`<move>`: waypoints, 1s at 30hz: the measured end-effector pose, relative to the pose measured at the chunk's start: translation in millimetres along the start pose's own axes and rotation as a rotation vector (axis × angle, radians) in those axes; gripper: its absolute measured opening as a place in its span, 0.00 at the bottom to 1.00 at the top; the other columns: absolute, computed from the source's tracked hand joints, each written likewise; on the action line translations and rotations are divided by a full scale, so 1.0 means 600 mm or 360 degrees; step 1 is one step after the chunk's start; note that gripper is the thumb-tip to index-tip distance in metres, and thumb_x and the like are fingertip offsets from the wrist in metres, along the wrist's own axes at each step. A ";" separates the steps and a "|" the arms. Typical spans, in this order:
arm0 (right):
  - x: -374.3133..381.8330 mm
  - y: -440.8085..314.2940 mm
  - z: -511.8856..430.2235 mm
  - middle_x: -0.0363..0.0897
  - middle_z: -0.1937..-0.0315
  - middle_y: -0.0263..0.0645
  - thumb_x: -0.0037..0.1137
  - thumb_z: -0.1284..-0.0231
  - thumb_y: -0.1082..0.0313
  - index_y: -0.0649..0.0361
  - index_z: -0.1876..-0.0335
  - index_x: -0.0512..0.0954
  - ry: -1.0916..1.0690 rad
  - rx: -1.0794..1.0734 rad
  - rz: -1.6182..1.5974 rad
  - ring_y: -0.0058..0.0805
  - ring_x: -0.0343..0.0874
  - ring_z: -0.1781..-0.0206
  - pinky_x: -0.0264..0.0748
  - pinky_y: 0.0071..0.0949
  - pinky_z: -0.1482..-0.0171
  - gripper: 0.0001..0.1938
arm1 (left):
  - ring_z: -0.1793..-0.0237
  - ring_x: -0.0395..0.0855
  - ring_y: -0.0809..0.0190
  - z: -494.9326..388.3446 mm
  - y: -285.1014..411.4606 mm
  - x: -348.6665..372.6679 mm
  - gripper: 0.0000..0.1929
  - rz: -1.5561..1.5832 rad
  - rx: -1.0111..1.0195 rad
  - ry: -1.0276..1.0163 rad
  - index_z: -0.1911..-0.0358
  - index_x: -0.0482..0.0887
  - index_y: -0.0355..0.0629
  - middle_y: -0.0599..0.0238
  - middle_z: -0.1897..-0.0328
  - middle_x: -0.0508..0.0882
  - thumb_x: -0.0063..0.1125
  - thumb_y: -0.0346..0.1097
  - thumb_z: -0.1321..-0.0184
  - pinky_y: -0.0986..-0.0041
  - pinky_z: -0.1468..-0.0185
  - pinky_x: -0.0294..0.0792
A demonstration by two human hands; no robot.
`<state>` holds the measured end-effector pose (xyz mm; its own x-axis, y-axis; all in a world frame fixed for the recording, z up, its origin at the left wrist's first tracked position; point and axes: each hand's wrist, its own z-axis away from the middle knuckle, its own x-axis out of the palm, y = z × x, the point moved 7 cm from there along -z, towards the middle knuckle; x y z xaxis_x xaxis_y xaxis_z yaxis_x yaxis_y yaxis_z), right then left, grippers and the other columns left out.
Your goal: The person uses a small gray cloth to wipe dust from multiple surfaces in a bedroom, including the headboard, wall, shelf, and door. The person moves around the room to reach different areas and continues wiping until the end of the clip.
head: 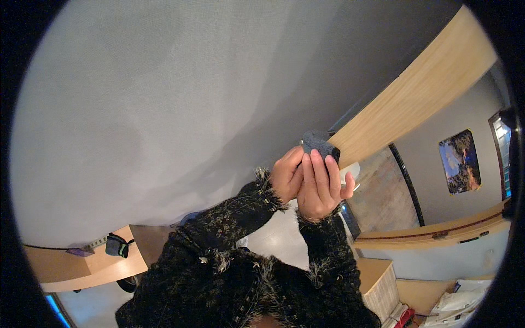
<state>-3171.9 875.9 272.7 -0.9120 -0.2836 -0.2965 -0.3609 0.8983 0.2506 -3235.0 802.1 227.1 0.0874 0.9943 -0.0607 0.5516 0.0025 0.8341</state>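
Note:
A dark grey fabric piece (318, 143) with a black end sits at the near end of a light wooden frame or board (402, 94). My left hand (287, 174) grips its lower left side with curled fingers. From below, my right hand (322, 184) lays its fingertips on the fabric, the little finger spread away and the thumb hidden. The two hands touch each other. A small shiny metal bit (301, 142) shows just above my left fingers. What lies under the fabric is hidden.
A large grey wall (143, 102) fills the upper left. At lower left, a wooden desk (119, 262) bears a dark pouch-like item (117, 245). Rightward are a landscape picture (460, 162), a wooden cabinet (375, 274) and white bags (459, 303).

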 end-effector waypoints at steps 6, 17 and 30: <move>-0.014 -0.005 0.004 0.84 0.54 0.27 0.53 0.42 0.67 0.54 0.60 0.85 -0.0159 0.0005 0.0028 0.27 0.74 0.43 0.50 0.38 0.33 0.10 | 0.53 0.78 0.44 0.012 -0.002 -0.001 0.13 -0.0012 0.0157 0.0087 0.49 0.74 0.38 0.48 0.54 0.79 0.42 0.33 0.35 0.63 0.49 0.69; -0.113 0.016 0.040 0.84 0.60 0.29 0.54 0.49 0.70 0.51 0.68 0.85 0.0209 -0.0074 0.0129 0.29 0.72 0.50 0.58 0.36 0.43 0.08 | 0.43 0.72 0.37 0.085 0.045 0.063 0.18 -0.0037 0.0438 -0.0042 0.47 0.75 0.34 0.43 0.45 0.76 0.52 0.32 0.41 0.54 0.39 0.64; -0.289 0.104 0.140 0.79 0.59 0.27 0.57 0.49 0.69 0.44 0.72 0.81 0.0232 -0.0157 0.0398 0.33 0.68 0.53 0.61 0.41 0.49 0.05 | 0.38 0.71 0.46 0.137 0.122 0.241 0.19 -0.0140 0.0850 -0.0430 0.58 0.80 0.31 0.49 0.46 0.78 0.61 0.36 0.54 0.53 0.41 0.64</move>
<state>-3019.8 1009.5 262.4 -0.9907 -0.1092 -0.0808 -0.1323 0.9114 0.3897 -3114.0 937.6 234.4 0.1919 0.9304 -0.3124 0.9003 -0.0402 0.4334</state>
